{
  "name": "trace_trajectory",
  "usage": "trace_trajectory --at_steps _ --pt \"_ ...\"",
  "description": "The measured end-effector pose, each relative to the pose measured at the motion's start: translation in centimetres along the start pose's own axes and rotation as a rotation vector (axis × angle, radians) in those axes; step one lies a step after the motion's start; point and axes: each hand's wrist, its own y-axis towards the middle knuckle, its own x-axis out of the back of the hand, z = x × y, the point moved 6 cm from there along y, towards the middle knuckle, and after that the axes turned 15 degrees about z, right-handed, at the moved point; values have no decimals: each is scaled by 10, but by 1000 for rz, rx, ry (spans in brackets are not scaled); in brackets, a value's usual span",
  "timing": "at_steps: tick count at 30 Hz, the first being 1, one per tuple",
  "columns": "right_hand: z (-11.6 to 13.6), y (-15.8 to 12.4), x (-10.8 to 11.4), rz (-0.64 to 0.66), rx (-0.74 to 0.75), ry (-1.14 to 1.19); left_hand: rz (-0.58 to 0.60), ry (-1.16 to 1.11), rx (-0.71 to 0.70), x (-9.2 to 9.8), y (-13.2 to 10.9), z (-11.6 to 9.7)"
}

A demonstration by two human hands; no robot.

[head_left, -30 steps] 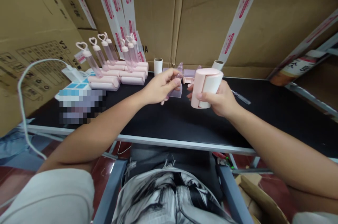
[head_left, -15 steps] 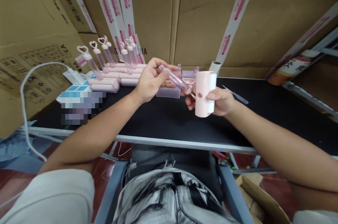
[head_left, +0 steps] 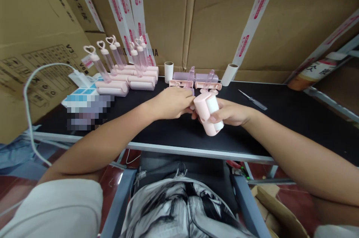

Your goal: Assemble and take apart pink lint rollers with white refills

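Observation:
My right hand (head_left: 231, 113) grips a pale pink cylindrical case (head_left: 202, 105) with a white roll (head_left: 215, 110) along its side; the case is tilted. Back towards me, my left hand (head_left: 174, 102) is closed at the case's left side. Its fingertips are mostly hidden, and so is the clear pink tube they held a moment ago. Behind the hands lie open pink case parts (head_left: 208, 85) with clear tube pieces (head_left: 209, 77) standing on them. White paper rolls, a left one (head_left: 168, 73) and a right one (head_left: 229, 75), stand beside these parts.
Several pink cases (head_left: 112, 87) topped by clear tubes with heart-shaped handles (head_left: 103, 64) stand at the left. Near them is a white-and-blue box (head_left: 81, 98) with a cable. A screwdriver (head_left: 254, 100) lies at the right, and a bottle (head_left: 314, 71) stands beyond it.
My left hand has moved down and right, turning its back to me and hiding the tube. The case in my right hand has shifted down-left and tilted. The left paper roll has come into view.

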Motion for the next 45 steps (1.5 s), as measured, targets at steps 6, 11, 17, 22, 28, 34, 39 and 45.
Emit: trace_trajectory --at_steps 6,11,17,22,28,34,39,45 --pt "16 -12 6 -95 -196 -653 130 -90 335 -1 -8 34" --pt "30 -19 16 -325 -328 -1187 48 -214 456 4 -16 61" --pt "21 -15 25 -315 -302 -1316 -66 -377 170 -2 -12 54" --pt "23 -20 33 -404 -156 -1299 -168 -424 -1 1 -9 38" --pt "19 -16 39 -359 -118 -1234 -197 -471 -14 -1 -8 36" --pt "40 -25 24 -460 179 -1107 -134 -327 41 -4 -4 28" --pt "29 -12 4 -347 100 -701 -165 -75 -2 4 -2 2" --pt "28 -7 -3 -357 151 -624 -205 -39 102 6 -2 -14"
